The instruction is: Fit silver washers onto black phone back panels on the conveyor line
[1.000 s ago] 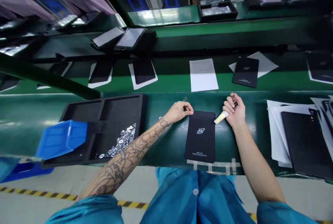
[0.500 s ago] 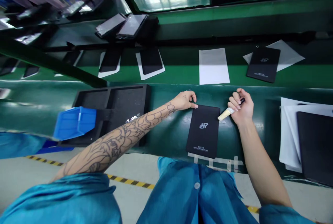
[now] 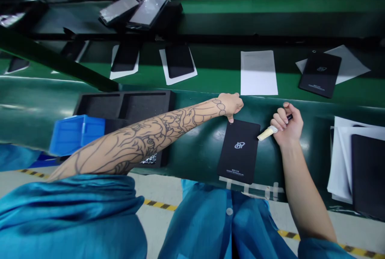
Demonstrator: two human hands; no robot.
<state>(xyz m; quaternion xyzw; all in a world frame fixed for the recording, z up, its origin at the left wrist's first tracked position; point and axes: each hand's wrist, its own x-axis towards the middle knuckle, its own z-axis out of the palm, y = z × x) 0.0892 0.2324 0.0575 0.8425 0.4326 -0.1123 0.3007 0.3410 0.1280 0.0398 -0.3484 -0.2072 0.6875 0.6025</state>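
A black tablet-like panel [image 3: 240, 152] with a pale logo lies on the green bench in front of me. At its upper left corner is my left hand [image 3: 231, 104], thumb pointing down to the edge and the other fingers curled; whether anything is between them is hidden. My right hand [image 3: 287, 124], to the right of the panel, is wrapped round a small brush-like tool [image 3: 267, 133] with a pale yellowish tip and a dark end. The tip points left, close to the panel's right edge.
Left of the panel are a black compartment tray [image 3: 144, 106] and a blue bin [image 3: 76, 133]. White sheets [image 3: 339, 158] with a dark panel [image 3: 369, 174] lie at right. Beyond, the green strip [image 3: 210, 66] bears a white sheet [image 3: 259, 73] and another logo panel [image 3: 320, 74].
My left hand has shifted right and slightly up, its fingers more curled, with the thumb still at the panel's corner. My right hand keeps its hold on the tool. The camera view has shifted.
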